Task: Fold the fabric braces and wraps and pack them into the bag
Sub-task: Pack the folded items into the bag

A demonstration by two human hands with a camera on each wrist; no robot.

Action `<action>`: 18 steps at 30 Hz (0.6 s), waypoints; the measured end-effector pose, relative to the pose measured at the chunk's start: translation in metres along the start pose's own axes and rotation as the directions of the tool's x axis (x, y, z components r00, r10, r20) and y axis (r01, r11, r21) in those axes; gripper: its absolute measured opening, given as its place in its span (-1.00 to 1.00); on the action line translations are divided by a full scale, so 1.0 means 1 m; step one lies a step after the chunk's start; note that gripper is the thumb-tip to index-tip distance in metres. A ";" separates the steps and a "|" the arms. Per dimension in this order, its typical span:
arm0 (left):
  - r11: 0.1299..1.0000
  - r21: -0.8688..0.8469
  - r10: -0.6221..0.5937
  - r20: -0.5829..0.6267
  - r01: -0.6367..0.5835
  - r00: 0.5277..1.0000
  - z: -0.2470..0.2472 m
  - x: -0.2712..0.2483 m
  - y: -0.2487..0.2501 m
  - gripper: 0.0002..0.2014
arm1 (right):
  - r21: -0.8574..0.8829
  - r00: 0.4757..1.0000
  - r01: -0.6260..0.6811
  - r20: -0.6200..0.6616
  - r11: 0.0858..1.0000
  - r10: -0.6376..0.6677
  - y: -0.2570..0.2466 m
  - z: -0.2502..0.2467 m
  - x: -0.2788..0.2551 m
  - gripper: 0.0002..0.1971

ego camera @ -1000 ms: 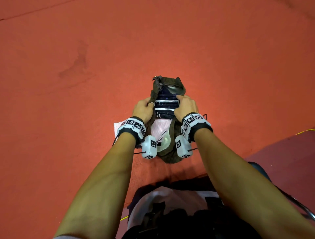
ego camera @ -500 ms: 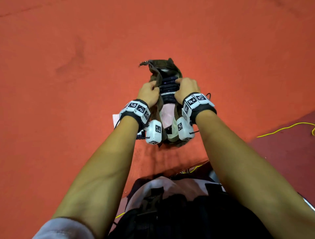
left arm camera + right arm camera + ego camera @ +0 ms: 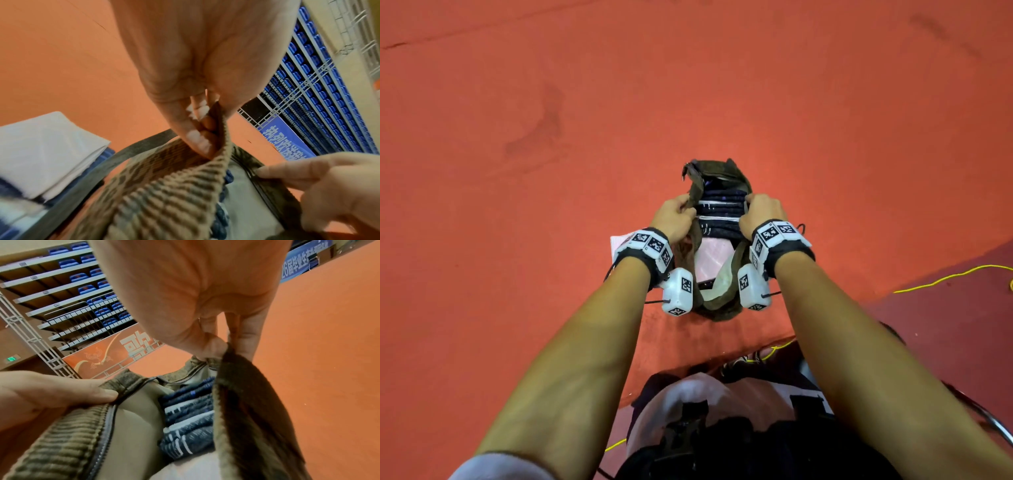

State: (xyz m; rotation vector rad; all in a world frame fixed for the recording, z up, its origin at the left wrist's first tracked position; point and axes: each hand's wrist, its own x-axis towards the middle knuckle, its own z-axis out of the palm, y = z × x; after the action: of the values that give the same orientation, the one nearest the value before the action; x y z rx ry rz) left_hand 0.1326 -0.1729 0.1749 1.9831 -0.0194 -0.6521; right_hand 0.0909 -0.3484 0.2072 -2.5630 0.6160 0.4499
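Observation:
A brown corduroy bag (image 3: 719, 308) stands on the orange floor with its zip mouth spread. My left hand (image 3: 674, 214) pinches the left rim, and in the left wrist view its fingertips (image 3: 203, 142) curl over the ribbed edge. My right hand (image 3: 760, 212) pinches the right rim (image 3: 226, 352). Several folded navy braces (image 3: 719, 214) with white stripes lie stacked inside, shown closer as braces (image 3: 189, 415) in the right wrist view. A pale pink packet (image 3: 710, 255) lies at the near end of the bag.
A folded white item (image 3: 618, 241) over navy fabric lies on the floor just left of the bag, under my left wrist. A yellow cable (image 3: 945, 279) runs across the darker floor at right. My body and a black harness fill the bottom edge.
Both hands keep their pinch on the bag's rims. The bag and hands sat farther from me half a second ago and have come back nearer.

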 end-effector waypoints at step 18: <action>0.959 -0.231 -0.164 0.017 0.164 0.986 -0.041 -0.015 -0.061 -0.60 | 0.201 0.883 0.432 0.104 0.879 -0.458 -0.099 0.070 -0.021 -0.72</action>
State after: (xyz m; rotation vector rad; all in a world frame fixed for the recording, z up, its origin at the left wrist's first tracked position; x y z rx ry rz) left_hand 0.1227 -0.1046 0.1456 1.7715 0.2163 -0.7242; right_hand 0.1076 -0.2276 0.1926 -2.3745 -0.0029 0.3990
